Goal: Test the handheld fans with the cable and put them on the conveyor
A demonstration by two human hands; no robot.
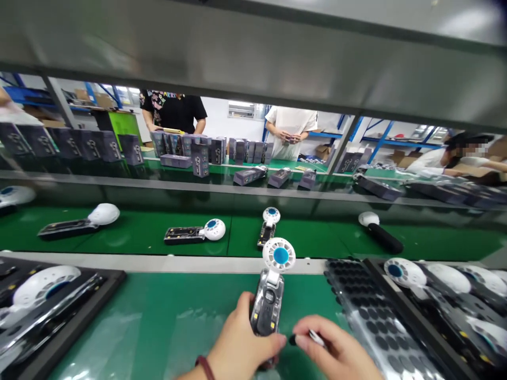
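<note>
Both hands (237, 345) (336, 351) low, fingers curled inward

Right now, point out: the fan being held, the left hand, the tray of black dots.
fan (273, 285), head view, clear handle body.
left hand (241, 343), head view, back of hand.
tray of black dots (368, 316), head view, dotted sheet.

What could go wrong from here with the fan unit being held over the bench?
The left hand grips the handheld fan by its lower body only, so the white head could tip. The right hand pinches a small dark part near the fan's base; it could slip onto the green mat. The tray of black pads sits close beside that hand and might get knocked.
</note>
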